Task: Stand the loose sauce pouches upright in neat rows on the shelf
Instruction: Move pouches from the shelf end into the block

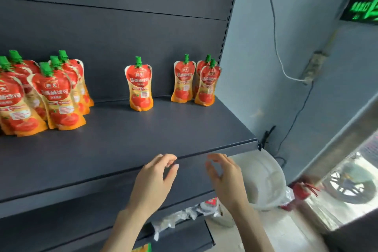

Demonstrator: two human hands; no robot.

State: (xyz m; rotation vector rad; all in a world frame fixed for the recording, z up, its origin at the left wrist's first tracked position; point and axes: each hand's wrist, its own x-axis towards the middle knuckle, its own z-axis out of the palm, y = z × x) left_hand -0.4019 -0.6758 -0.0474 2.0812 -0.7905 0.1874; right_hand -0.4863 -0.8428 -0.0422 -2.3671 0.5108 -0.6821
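Note:
Red and orange sauce pouches with green caps stand upright on the dark grey shelf point(126, 139). A tight cluster of several pouches point(59, 96) fills the left side. One single pouch point(140, 86) stands alone in the middle near the back. Three more pouches point(196, 83) stand at the back right corner. My left hand point(155, 178) and my right hand point(224, 174) hover side by side at the shelf's front edge, fingers apart, palms facing each other, holding nothing.
A lower shelf point(184, 229) holds clear plastic wrapping and packets. A white round bucket point(263, 178) with a plastic bag sits to the right below the shelf. A blue-grey wall with cables and a power strip point(313, 65) rises on the right.

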